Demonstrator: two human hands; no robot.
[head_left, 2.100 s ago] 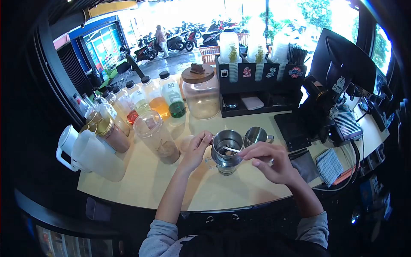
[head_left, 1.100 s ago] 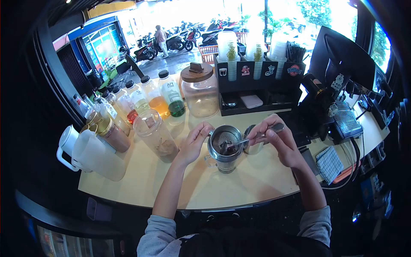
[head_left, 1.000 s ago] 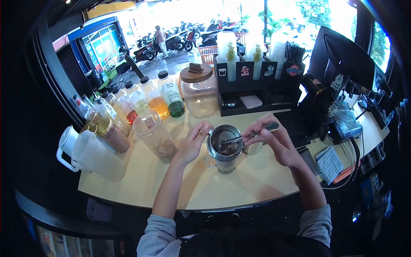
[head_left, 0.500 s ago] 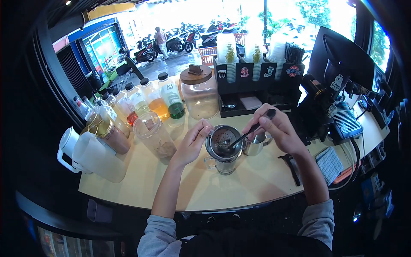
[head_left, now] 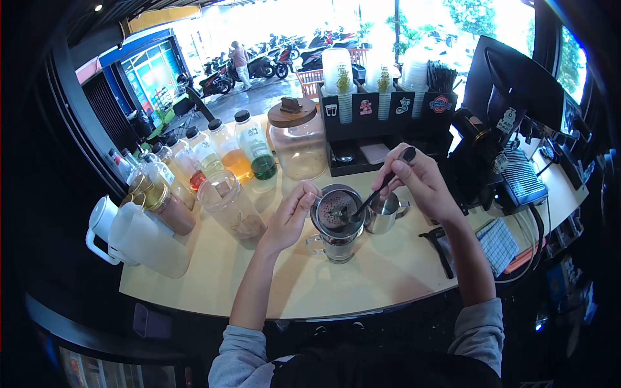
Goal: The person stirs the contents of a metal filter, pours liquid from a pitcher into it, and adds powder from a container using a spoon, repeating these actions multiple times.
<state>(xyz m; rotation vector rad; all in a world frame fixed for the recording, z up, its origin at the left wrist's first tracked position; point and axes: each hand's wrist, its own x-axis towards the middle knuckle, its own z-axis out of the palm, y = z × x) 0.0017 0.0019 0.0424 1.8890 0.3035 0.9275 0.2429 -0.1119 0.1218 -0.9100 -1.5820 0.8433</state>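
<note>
My left hand (head_left: 294, 216) pinches the near-left edge of a metal strainer (head_left: 325, 223), which sits over a glass mug (head_left: 340, 251). Small holes and some dark bits show inside the strainer. In my right hand (head_left: 417, 184) is a spoon (head_left: 376, 194) with a long dark handle, its lower end down in the strainer by the right wall. A stainless steel pitcher (head_left: 383, 220) stands on the counter just right of the strainer, below my right hand. Left of my left hand is a tall clear plastic container (head_left: 229, 204) with pale brown contents at its bottom.
Syrup bottles (head_left: 262, 152) and white jugs (head_left: 145, 239) line the counter's left side. Behind are a large lidded glass jar (head_left: 299, 142) and a black cup organizer (head_left: 388, 123). An espresso machine (head_left: 517, 181), a checked cloth (head_left: 497, 247) and a black-handled tool (head_left: 438, 254) lie right.
The spoon has shifted to the right within the strainer, and my right hand has risen a little. The strainer's inside shows more openly. My left hand keeps its hold.
</note>
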